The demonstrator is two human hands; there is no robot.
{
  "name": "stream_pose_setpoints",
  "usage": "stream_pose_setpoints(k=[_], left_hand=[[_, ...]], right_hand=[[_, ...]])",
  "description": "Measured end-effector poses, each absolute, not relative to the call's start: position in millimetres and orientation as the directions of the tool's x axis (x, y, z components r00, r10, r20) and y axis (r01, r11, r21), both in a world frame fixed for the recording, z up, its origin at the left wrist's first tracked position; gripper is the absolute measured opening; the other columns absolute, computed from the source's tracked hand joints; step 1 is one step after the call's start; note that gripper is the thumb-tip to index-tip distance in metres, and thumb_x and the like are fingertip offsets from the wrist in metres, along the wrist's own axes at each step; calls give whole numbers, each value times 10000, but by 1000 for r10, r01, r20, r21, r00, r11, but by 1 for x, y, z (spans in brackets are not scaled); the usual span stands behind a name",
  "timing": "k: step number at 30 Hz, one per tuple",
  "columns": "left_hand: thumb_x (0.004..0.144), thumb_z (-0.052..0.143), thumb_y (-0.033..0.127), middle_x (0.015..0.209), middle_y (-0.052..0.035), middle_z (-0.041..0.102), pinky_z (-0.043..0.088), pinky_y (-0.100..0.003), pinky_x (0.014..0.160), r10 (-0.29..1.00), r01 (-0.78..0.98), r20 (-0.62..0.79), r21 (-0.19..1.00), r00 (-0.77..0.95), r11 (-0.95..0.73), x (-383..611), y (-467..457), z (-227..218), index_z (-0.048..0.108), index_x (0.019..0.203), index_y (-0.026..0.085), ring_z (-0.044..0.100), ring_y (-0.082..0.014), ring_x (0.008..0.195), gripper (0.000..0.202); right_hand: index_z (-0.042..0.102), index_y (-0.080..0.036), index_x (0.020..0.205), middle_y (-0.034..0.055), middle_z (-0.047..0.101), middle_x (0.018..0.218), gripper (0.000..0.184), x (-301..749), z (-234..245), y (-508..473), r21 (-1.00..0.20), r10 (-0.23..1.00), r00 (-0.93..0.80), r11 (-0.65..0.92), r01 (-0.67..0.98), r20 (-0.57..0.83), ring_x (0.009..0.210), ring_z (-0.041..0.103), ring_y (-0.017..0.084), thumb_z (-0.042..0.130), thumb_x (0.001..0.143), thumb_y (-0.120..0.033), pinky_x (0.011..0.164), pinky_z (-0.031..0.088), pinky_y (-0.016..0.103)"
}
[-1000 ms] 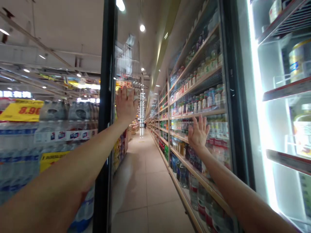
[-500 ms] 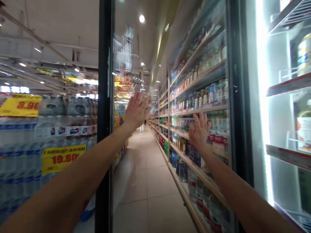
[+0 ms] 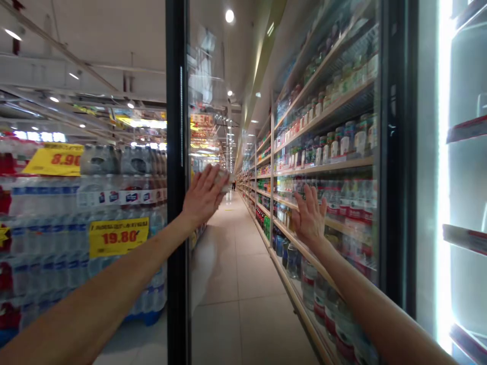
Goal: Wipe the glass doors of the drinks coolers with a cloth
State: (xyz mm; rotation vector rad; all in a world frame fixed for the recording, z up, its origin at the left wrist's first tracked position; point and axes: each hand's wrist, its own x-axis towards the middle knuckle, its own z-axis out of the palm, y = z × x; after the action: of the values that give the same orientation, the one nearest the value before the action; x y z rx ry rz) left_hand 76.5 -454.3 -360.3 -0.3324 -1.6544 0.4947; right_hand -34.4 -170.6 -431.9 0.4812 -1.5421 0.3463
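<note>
A glass cooler door (image 3: 213, 284) with a black frame stands open before me. Near its left frame, my left hand (image 3: 205, 195) lies flat over the glass. Beyond its fingertips shows a pale, crumpled piece of cloth (image 3: 224, 178), pressed under the hand; most of it is hidden. My right hand (image 3: 310, 218) is raised at the right part of the pane, its fingers spread and nothing in them. Whether its fingers touch the glass I cannot tell.
Shelves of bottled drinks (image 3: 327, 162) show through the pane along a tiled aisle (image 3: 228, 253). Packs of bottled water (image 3: 49, 233) with yellow price signs (image 3: 118, 238) are stacked at left. The lit cooler interior (image 3: 467, 187), with its shelf edges, is at right.
My left hand has slid down and left across the glass, toward the door's left frame, with the pale cloth. My right hand stays raised. The view has turned slightly left.
</note>
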Motion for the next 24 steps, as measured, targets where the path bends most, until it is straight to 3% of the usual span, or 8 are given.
stream_pose_setpoints(k=[2,4,7,10,15,17,21,24], left_hand=[[874,449,284,1452,-127,298,215,-446,1096,428,-90,893,-442,-136,893,80,-462,-362,390,1334,212,142,-256,1381,470],[875,440,259,1435,-117,337,220,-428,1096,544,-49,816,-562,-195,826,88,-464,-394,425,1310,215,145,-249,1381,437],[881,417,303,1391,-4,426,223,-363,1109,814,165,473,-822,-336,546,99,-465,-464,462,1275,285,227,-184,1361,398],[870,414,310,1413,35,389,252,-317,1099,906,285,250,-891,-343,354,99,-465,-491,449,1283,300,274,-143,1340,415],[867,444,232,1415,-67,382,225,-417,1098,616,-24,748,-641,-248,768,85,-460,-424,416,1317,249,162,-229,1379,451],[869,444,237,1426,-85,360,228,-442,1093,553,-52,803,-576,-222,815,81,-458,-414,410,1323,247,147,-249,1380,455],[874,411,281,1435,-13,352,225,-379,1111,845,211,441,-834,-301,510,84,-449,-462,423,1310,272,198,-195,1371,437],[869,396,284,1456,10,307,235,-339,1110,930,337,240,-882,-278,329,80,-436,-488,411,1319,250,209,-168,1367,452]], right_hand=[[371,-230,1348,106,301,1454,461,-31,-435,-176,95,-100,19,844,-527,995,1374,180,225,359,892,-297,1087,138,489],[366,-228,1349,110,293,1457,465,-26,-443,-184,140,-145,36,820,-555,989,1376,175,227,375,887,-286,1089,138,489],[355,-240,1353,107,308,1451,479,-19,-457,-196,216,-225,59,783,-583,973,1372,189,233,403,876,-264,1090,143,492],[320,-248,1373,107,302,1454,515,-16,-468,-204,264,-270,79,766,-586,960,1367,205,242,419,868,-254,1091,143,501],[322,-231,1377,114,308,1450,519,-16,-467,-199,222,-220,75,782,-583,972,1366,210,236,415,867,-230,1096,136,494],[317,-230,1382,110,304,1453,526,-16,-464,-195,190,-176,80,793,-579,981,1368,202,235,415,865,-230,1096,138,496],[285,-243,1396,103,301,1455,549,-16,-469,-187,165,-154,68,814,-556,986,1364,213,246,415,862,-240,1086,164,508],[271,-243,1400,114,310,1448,552,-16,-479,-180,188,-188,56,823,-536,981,1358,229,254,411,866,-234,1079,177,515]])
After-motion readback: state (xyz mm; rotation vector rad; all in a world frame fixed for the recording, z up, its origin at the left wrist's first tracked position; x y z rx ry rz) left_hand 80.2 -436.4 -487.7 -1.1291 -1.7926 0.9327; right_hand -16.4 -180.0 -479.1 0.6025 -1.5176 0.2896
